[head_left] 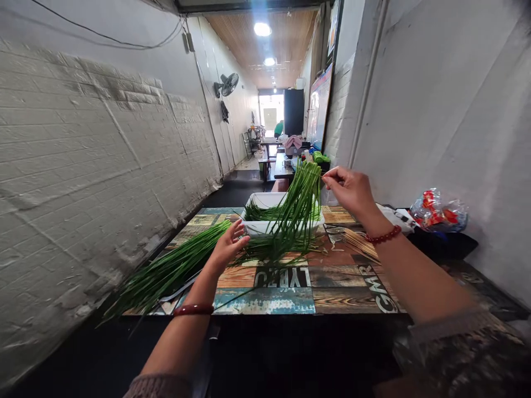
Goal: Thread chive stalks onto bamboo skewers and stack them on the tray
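Note:
My right hand [350,193] is raised at the right, its fingers pinched at the side of a bunch of garlic chives [301,199]. The chives fan downward in front of a white plastic tub [259,228], apparently strung on a thin skewer whose length is hidden among them. My left hand [227,246] hovers with fingers apart and nothing in it, close to the tub's left corner. Beside it a large pile of long chives [174,271] slants over the table's left edge. More chives [265,213] lie inside the tub, and loose ones are spread in front of it.
Thin wooden skewers [359,243] lie on the patterned tabletop [282,301], right of the tub. Behind my right forearm are a plastic bag with red print [440,213] and a dark item. Walls flank both sides. Farther back are another table and a person in green [279,129].

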Demonstrator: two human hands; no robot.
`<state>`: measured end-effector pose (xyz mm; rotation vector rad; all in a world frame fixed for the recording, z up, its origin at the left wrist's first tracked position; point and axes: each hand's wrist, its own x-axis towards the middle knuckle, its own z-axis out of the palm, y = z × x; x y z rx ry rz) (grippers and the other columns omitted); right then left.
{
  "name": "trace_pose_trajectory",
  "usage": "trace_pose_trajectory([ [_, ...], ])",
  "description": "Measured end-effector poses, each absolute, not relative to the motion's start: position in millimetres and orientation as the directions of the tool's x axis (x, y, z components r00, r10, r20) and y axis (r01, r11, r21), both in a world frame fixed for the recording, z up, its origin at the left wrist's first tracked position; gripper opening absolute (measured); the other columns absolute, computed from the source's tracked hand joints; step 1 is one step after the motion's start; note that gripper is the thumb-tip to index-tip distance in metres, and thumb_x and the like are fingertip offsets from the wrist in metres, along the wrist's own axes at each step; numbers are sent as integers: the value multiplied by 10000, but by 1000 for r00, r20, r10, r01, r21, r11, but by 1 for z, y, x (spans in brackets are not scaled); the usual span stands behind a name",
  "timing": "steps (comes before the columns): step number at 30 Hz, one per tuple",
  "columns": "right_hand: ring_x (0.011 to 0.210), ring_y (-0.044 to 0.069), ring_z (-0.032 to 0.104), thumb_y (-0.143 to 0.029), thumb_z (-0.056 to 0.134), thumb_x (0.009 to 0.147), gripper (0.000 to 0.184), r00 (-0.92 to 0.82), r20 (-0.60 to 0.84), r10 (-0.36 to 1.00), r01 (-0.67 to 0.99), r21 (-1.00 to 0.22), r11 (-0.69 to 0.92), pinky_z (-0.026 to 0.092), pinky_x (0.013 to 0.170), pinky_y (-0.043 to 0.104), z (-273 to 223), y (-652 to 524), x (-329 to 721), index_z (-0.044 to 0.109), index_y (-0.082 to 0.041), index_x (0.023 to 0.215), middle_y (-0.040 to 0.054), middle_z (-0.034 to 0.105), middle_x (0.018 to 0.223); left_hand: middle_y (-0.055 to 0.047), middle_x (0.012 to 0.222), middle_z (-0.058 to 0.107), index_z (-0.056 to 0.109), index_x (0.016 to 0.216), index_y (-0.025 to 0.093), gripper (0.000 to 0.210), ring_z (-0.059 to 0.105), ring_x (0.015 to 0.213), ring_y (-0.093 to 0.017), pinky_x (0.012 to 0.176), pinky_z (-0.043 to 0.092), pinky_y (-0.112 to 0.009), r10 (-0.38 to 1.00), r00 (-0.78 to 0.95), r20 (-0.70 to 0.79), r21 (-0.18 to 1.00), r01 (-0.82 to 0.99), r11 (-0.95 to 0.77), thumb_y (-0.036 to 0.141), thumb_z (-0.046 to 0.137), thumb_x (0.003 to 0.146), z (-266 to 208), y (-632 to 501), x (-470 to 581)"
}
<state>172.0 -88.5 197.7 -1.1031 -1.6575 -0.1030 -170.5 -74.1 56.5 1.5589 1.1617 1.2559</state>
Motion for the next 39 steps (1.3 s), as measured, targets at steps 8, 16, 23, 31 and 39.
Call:
trace_pose_trajectory([
  [8, 630, 143, 588, -247, 563, 842, 160, -159, 766, 623, 621, -413, 666, 395, 578, 251, 194, -114, 129, 697, -181, 787, 18, 689, 705, -130, 1501, 390, 424, 1414, 212, 901, 350, 1383, -305, 1163, 219, -427, 828, 210, 520, 823, 136, -551, 306, 833, 616, 118, -87, -100],
  [16, 525, 136, 563, -328, 575, 829, 198, -121, 652, 749, 554, -582, 596, 399, 500, 239, 179, -105, 125, 695, -179, 777, 12, 668, 622, -67, 899, 717, 655, 998, 118, 472, 656, 802, -207, 738, 520, -309, 906, 312, 287, 949, 38, -314, 338, 821, 615, 111, -96, -77],
  [23, 441, 119, 569, -306, 567, 830, 177, -204, 552, 808, 659, -533, 530, 404, 489, 234, 158, -92, 134, 681, -191, 758, -15, 653, 588, -29, 706, 703, 656, 838, 116, 389, 625, 591, -147, 595, 487, -254, 918, 377, 121, 993, -38, -116, 330, 846, 574, 99, -97, -88],
  [31, 441, 108, 557, -284, 557, 821, 161, -216, 317, 924, 619, -687, 380, 401, 455, 216, 99, -82, 150, 647, -171, 749, -8, 646, 615, -65, 918, 714, 655, 1083, 115, 568, 639, 742, -160, 704, 486, -261, 853, 521, -6, 998, -44, 33, 397, 825, 620, 55, -96, -87],
  [39, 413, 81, 528, -302, 561, 817, 169, -138, 182, 974, 500, -836, 227, 380, 411, 183, 41, -89, 179, 613, -152, 761, -7, 615, 580, -125, 1123, 674, 608, 1213, 113, 664, 617, 950, -202, 850, 445, -301, 931, 365, 26, 999, 14, -33, 507, 745, 696, 35, -70, -61],
])
